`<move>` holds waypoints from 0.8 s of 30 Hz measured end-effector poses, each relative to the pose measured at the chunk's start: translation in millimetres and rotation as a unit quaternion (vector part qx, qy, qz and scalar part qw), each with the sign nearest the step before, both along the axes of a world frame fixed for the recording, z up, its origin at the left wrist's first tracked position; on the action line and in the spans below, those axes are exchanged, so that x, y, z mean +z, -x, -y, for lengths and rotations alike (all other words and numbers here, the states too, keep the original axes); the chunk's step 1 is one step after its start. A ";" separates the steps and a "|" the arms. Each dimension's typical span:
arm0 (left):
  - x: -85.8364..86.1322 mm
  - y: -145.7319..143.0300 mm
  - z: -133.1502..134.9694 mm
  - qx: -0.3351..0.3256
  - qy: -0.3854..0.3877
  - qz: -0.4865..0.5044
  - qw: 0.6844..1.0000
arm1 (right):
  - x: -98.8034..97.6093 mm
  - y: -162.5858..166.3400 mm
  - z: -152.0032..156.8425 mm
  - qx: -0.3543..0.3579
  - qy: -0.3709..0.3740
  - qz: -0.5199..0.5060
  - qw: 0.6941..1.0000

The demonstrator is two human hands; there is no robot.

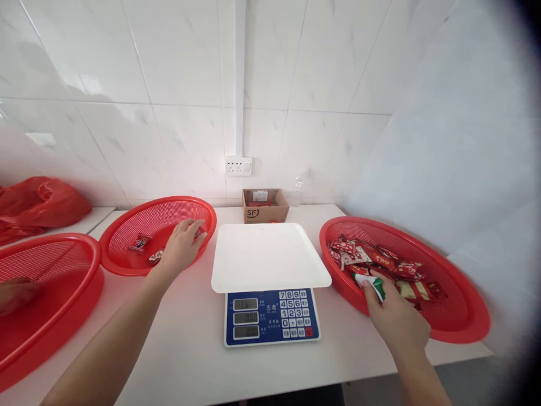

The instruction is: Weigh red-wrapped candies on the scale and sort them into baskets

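Observation:
My left hand [182,243] is over the right side of a red basket [143,217] at the back left. Its fingers are loosely curled and apart, with no held thing that I can make out. Below and left of it, a red snack packet [140,243] and a smaller white-and-dark packet [156,256] lie in that basket. My right hand [395,316] reaches over the near rim of the right red basket [462,287], its fingers closed on a green and white packet [375,286]. Around that packet lie several mostly red snack packets [382,256].
Between the baskets stands a digital scale [270,256] with a white pan and blue keypad. Behind it are a cardboard box [266,213], a clear bottle [298,192] and a wall socket [239,165]. Another person's hand [17,296] is inside the left basket [91,282], near a red bag [46,203].

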State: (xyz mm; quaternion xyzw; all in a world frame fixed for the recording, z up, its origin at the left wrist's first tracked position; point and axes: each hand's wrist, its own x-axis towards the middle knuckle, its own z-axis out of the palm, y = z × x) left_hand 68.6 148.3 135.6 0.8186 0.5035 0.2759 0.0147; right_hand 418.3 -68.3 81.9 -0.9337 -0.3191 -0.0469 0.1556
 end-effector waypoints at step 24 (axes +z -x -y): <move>-119.0 12.6 53.6 0.090 0.225 0.426 0.872 | 27.1 47.4 -80.5 0.372 -0.164 -0.089 0.909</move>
